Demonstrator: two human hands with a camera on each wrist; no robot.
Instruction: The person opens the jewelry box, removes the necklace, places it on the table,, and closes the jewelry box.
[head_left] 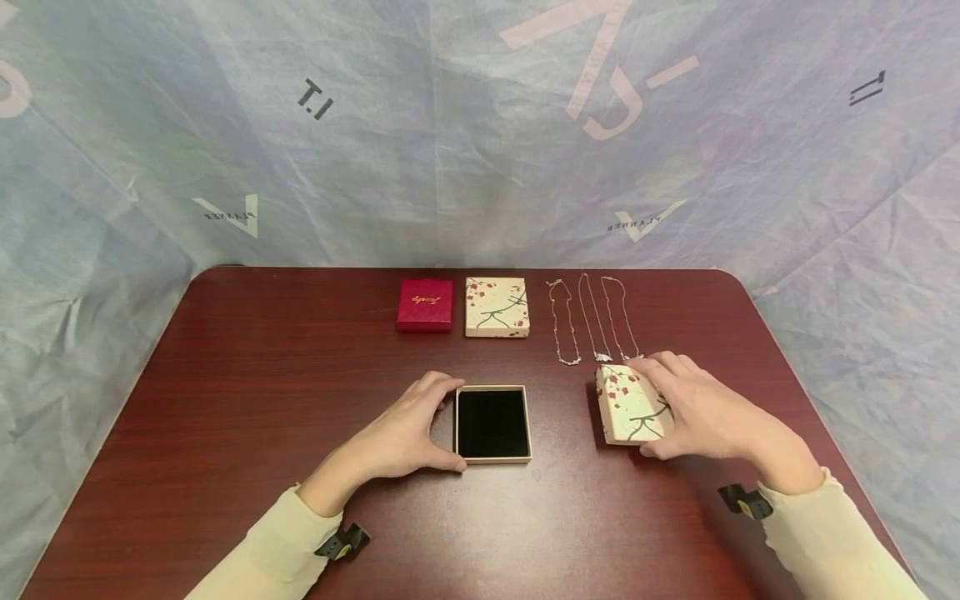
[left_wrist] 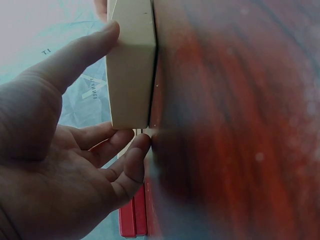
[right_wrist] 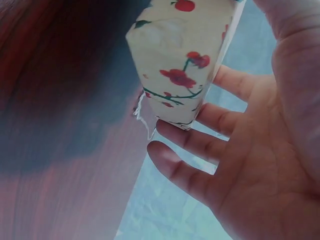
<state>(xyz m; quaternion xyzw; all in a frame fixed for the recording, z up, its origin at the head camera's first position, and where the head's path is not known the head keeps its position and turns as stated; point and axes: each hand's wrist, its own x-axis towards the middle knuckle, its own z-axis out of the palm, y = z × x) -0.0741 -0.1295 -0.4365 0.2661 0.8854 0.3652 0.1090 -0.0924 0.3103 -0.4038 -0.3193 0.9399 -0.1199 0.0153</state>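
My left hand [head_left: 401, 433] grips the left side of a box base [head_left: 492, 460] with a black inner pad, thumb at the near corner and fingers at the far one. The left wrist view shows the cream side wall of this box base [left_wrist: 131, 85] between thumb and fingers. Off to the right, my right hand [head_left: 708, 412] holds a cream box lid [head_left: 624, 404] printed with red blossoms and green stems. The right wrist view has the lid [right_wrist: 175, 55] slightly tilted, fingers along its far side; whether it touches the table is unclear there.
Behind the hands stand a closed red jewelry box [head_left: 424, 306] and a second blossom-patterned box [head_left: 497, 308]. To their right lie three silver necklaces, left [head_left: 570, 362], middle [head_left: 602, 357] and right [head_left: 624, 312]. Grey fabric [head_left: 435, 167] hangs past the dark red table [head_left: 262, 400].
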